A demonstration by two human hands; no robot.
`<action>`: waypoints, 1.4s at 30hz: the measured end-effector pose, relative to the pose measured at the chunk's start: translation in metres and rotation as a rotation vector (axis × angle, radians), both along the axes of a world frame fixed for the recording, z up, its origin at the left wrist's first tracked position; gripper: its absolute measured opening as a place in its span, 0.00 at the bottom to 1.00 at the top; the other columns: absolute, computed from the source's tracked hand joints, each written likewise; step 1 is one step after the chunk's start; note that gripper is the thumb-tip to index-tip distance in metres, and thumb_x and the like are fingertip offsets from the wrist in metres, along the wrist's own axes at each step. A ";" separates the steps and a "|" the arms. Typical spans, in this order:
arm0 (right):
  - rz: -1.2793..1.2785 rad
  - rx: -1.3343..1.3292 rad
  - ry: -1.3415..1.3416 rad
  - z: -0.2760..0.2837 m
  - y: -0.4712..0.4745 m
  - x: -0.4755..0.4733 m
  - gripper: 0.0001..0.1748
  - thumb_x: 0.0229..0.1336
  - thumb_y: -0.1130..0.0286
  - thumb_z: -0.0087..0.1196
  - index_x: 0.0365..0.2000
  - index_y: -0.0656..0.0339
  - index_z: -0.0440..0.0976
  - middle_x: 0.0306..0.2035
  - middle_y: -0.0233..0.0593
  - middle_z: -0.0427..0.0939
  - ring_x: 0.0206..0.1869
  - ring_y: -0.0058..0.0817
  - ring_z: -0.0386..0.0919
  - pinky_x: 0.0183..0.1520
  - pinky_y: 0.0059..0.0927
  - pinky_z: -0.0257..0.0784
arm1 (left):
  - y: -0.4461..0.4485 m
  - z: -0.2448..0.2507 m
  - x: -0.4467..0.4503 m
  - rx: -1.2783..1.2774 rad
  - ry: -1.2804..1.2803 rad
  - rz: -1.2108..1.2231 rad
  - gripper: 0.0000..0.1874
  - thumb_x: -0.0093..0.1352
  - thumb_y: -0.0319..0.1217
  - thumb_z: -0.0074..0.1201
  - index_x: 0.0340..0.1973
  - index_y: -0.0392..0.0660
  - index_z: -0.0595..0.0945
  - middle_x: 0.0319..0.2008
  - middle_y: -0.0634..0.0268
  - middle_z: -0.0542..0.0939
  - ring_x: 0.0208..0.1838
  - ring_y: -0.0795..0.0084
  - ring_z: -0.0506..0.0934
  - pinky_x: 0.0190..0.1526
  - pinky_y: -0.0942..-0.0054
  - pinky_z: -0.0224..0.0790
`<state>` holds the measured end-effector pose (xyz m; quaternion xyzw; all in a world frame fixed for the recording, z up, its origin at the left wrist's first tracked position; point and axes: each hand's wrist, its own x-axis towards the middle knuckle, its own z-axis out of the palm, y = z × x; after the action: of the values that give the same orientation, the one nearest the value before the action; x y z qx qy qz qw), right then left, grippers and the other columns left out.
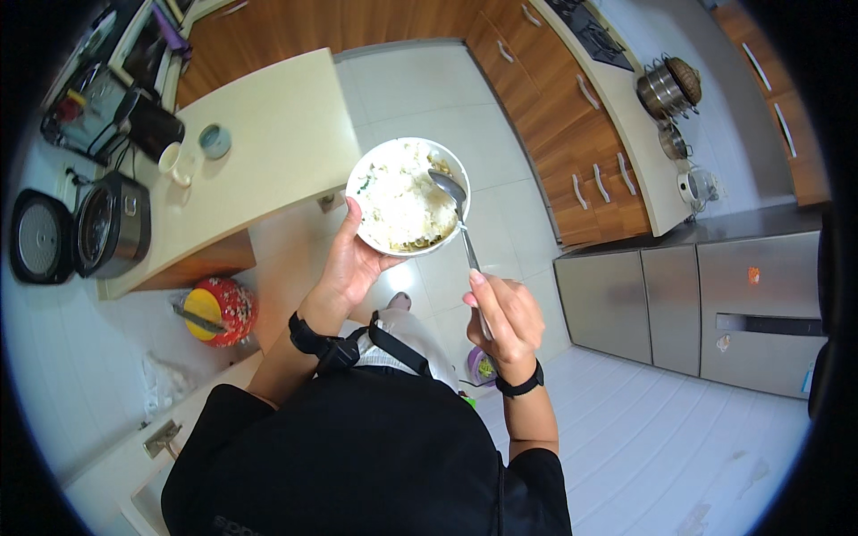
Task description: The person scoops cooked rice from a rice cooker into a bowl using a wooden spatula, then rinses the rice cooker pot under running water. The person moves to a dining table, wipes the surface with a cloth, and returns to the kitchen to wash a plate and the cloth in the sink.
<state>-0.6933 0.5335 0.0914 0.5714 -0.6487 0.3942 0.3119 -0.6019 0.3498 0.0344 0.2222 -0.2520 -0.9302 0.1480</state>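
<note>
My left hand grips a white bowl from its near left side, thumb on the rim and fingers underneath. White rice fills most of the bowl, with brownish-green cooked food showing along the edge. A metal spoon is held by its handle in my right hand. The spoon's bowl rests over the rice at the right side, and its neck crosses the rim, where a few white grains cling. Both hands are in front of my body, above the tiled floor.
To the left, a cream counter carries a rice cooker with its lid raised, a cream mug and a small teal cup. A red patterned container stands below. Wooden cabinets and a steel refrigerator line the right.
</note>
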 end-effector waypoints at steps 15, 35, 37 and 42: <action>0.049 -0.418 -1.029 -0.045 -0.004 -0.171 0.08 0.62 0.78 0.53 0.39 0.74 0.78 0.28 0.44 0.79 0.23 0.20 0.74 0.24 0.20 0.72 | 0.017 -0.027 -0.160 -0.026 -0.088 -0.032 0.36 0.73 0.58 0.38 0.67 0.47 0.58 0.66 0.55 0.64 0.68 0.58 0.64 0.65 0.46 0.58; 0.016 -0.604 -1.823 -0.058 -0.201 -0.486 0.10 0.62 0.71 0.55 0.31 0.71 0.75 0.22 0.40 0.78 0.20 0.23 0.76 0.24 0.19 0.74 | -0.148 -0.031 -0.445 -0.032 -0.099 0.119 0.42 0.68 0.63 0.44 0.64 0.43 0.63 0.59 0.52 0.71 0.58 0.61 0.75 0.53 0.63 0.77; 0.033 -0.596 -1.827 -0.058 -0.217 -0.499 0.10 0.62 0.71 0.55 0.30 0.70 0.75 0.22 0.40 0.77 0.20 0.23 0.76 0.25 0.19 0.74 | -0.164 -0.028 -0.452 -0.026 -0.125 0.175 0.41 0.68 0.63 0.43 0.63 0.43 0.64 0.59 0.52 0.71 0.58 0.61 0.76 0.53 0.62 0.76; 0.107 -0.541 -1.845 -0.060 -0.265 -0.560 0.09 0.61 0.70 0.56 0.32 0.67 0.75 0.22 0.36 0.77 0.21 0.20 0.75 0.25 0.14 0.73 | -0.206 -0.030 -0.490 -0.022 -0.116 0.259 0.42 0.68 0.63 0.43 0.64 0.43 0.63 0.58 0.53 0.72 0.58 0.60 0.75 0.54 0.59 0.75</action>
<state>-1.2531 0.2689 0.0313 -0.0258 -0.4989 0.8383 -0.2182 -1.0918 0.1437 0.0040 0.3045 -0.2395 -0.8861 0.2546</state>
